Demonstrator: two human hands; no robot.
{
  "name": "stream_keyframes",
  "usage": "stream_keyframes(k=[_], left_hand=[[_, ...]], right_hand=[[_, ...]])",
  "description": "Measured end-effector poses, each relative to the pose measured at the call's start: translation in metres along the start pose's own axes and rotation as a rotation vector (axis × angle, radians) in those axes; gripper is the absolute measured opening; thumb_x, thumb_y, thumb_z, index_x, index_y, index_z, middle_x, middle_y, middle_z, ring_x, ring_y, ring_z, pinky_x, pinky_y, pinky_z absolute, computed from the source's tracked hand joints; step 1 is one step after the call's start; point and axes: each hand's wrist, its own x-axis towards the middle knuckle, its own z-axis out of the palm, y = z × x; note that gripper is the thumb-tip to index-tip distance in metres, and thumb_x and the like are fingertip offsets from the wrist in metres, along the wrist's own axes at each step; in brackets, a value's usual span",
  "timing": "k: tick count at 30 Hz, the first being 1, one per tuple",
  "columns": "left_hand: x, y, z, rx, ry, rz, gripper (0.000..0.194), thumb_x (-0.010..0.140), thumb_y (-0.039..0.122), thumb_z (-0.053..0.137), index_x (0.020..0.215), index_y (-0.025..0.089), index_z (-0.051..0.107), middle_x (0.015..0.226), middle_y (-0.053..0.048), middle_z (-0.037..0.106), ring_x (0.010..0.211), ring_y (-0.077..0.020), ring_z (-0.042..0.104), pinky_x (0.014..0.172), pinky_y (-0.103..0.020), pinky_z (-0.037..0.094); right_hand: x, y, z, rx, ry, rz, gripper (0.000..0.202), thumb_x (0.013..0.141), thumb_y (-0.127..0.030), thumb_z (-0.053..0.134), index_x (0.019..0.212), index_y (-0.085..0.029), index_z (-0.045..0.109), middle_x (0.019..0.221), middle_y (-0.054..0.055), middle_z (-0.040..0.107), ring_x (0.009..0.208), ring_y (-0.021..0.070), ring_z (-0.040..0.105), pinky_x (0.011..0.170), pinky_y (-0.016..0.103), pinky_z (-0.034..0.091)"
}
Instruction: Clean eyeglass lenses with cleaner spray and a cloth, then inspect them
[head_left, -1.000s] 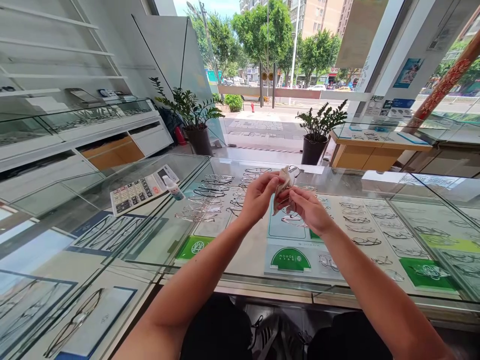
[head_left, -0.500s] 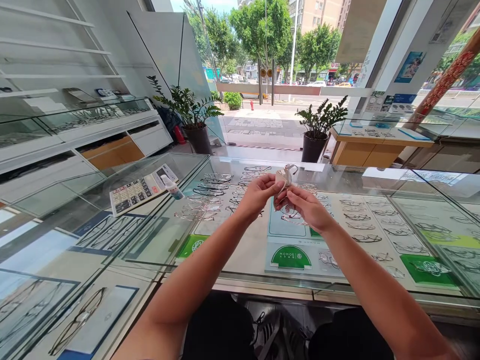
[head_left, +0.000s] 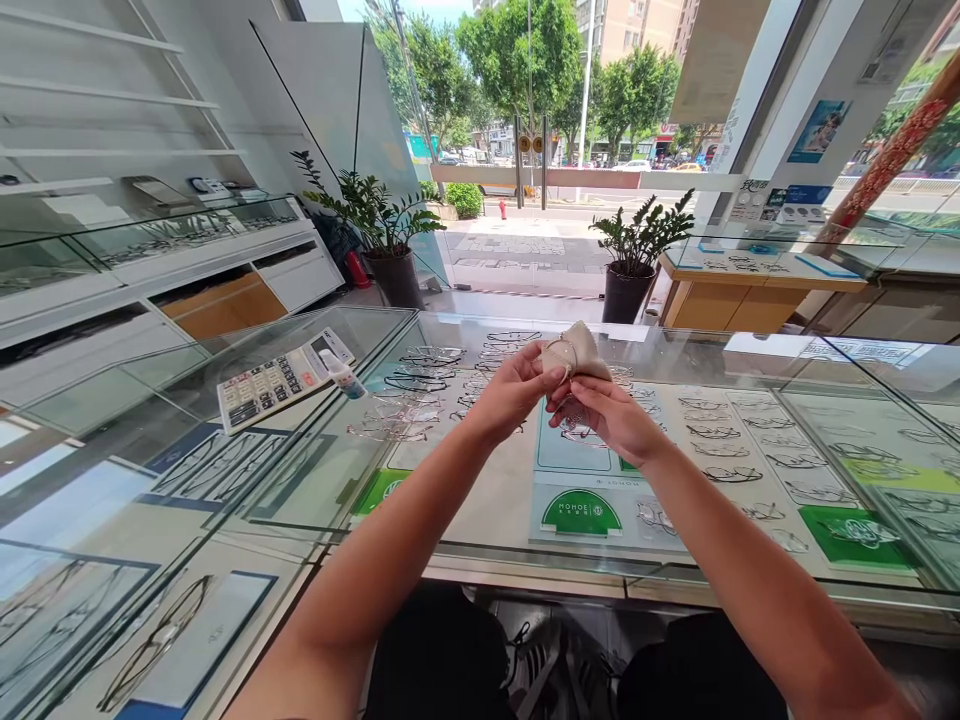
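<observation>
A pair of thin-rimmed eyeglasses (head_left: 559, 358) and a beige cloth (head_left: 589, 354) are up between my hands, above the glass counter. My left hand (head_left: 519, 388) is closed in a pinch on the cloth, its thumb near the rim of the lens. The cloth spreads behind that lens and past it to the right. My right hand (head_left: 613, 412) has its thumb and fingers pinched on the eyeglasses just below the cloth. The fingers and cloth hide much of the frame.
Rows of glasses (head_left: 420, 380) lie inside the glass display counter (head_left: 480, 560). On its top at left are a large calculator (head_left: 274, 382) and a small spray bottle (head_left: 343, 374). Potted plants (head_left: 628, 290) stand beyond, by the glass door.
The cloth has opened out from a bunched shape and now spreads higher and to the right. A round lens rim shows in front of it. Both arms stay nearly in place.
</observation>
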Motion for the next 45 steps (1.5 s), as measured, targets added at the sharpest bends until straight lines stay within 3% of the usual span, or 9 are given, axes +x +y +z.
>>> stream_keyframes(k=[8,17,24,29,33,36,40,45], left_hand=[[0.000,-0.001,-0.007,0.111,0.031,0.031,0.041,0.083,0.038,0.094,0.102,0.016,0.064,0.064,0.003,0.065,0.050,-0.0101,0.058,0.049,-0.022,0.050],[0.000,0.002,0.001,0.137,0.103,0.091,0.044,0.079,0.040,0.096,0.086,0.018,0.059,0.058,0.002,0.067,0.045,-0.0125,0.061,0.043,-0.022,0.045],[-0.002,-0.002,0.003,0.193,0.137,0.137,0.049,0.088,0.054,0.086,0.078,0.021,0.052,0.049,0.005,0.062,0.035,-0.0130,0.054,0.040,-0.024,0.039],[0.001,-0.002,-0.005,0.253,0.179,0.148,0.049,0.092,0.062,0.080,0.080,0.018,0.063,0.056,0.002,0.063,0.046,-0.0123,0.057,0.050,-0.026,0.043],[0.003,0.001,-0.019,0.264,0.165,0.139,0.044,0.090,0.058,0.083,0.089,0.015,0.074,0.077,-0.003,0.071,0.070,-0.0145,0.064,0.068,-0.026,0.051],[0.003,0.004,-0.021,0.203,0.134,0.108,0.042,0.085,0.051,0.090,0.101,0.015,0.077,0.084,-0.004,0.073,0.076,-0.0152,0.066,0.072,-0.026,0.052],[0.001,0.005,-0.014,0.145,0.092,0.080,0.047,0.076,0.037,0.099,0.111,0.016,0.074,0.090,-0.004,0.075,0.076,-0.0139,0.068,0.072,-0.025,0.054],[0.001,-0.001,-0.006,0.167,0.146,0.115,0.047,0.072,0.037,0.101,0.097,0.017,0.066,0.079,0.000,0.073,0.066,-0.0125,0.066,0.060,-0.022,0.051]], right_hand=[[0.000,0.001,0.000,0.028,-0.027,0.036,0.040,0.088,-0.059,0.086,0.099,-0.020,0.084,0.099,0.006,0.081,0.085,0.0213,0.078,0.089,0.040,0.062],[-0.001,-0.002,-0.002,-0.031,-0.078,0.021,0.036,0.094,-0.056,0.080,0.099,-0.021,0.082,0.101,0.007,0.078,0.089,0.0211,0.074,0.094,0.042,0.063],[-0.002,-0.006,0.001,-0.113,-0.150,0.054,0.041,0.097,-0.059,0.077,0.099,-0.019,0.083,0.099,0.007,0.078,0.089,0.0205,0.076,0.094,0.039,0.059],[0.000,-0.007,-0.004,-0.140,-0.119,0.033,0.042,0.096,-0.059,0.077,0.097,-0.017,0.082,0.097,0.007,0.078,0.086,0.0200,0.075,0.092,0.039,0.059],[0.001,-0.011,-0.009,-0.160,-0.090,0.002,0.039,0.098,-0.056,0.075,0.096,-0.018,0.083,0.094,0.008,0.079,0.085,0.0209,0.076,0.090,0.040,0.061],[-0.001,-0.013,-0.011,-0.161,-0.060,-0.029,0.036,0.098,-0.054,0.076,0.098,-0.018,0.083,0.100,0.008,0.080,0.085,0.0212,0.077,0.090,0.040,0.061],[-0.003,-0.015,-0.010,-0.120,-0.023,-0.026,0.035,0.096,-0.053,0.078,0.097,-0.019,0.084,0.105,0.008,0.079,0.082,0.0201,0.077,0.087,0.039,0.062],[-0.002,-0.011,-0.006,-0.095,-0.090,0.011,0.035,0.097,-0.053,0.077,0.094,-0.018,0.083,0.095,0.007,0.078,0.083,0.0201,0.077,0.089,0.039,0.061]])
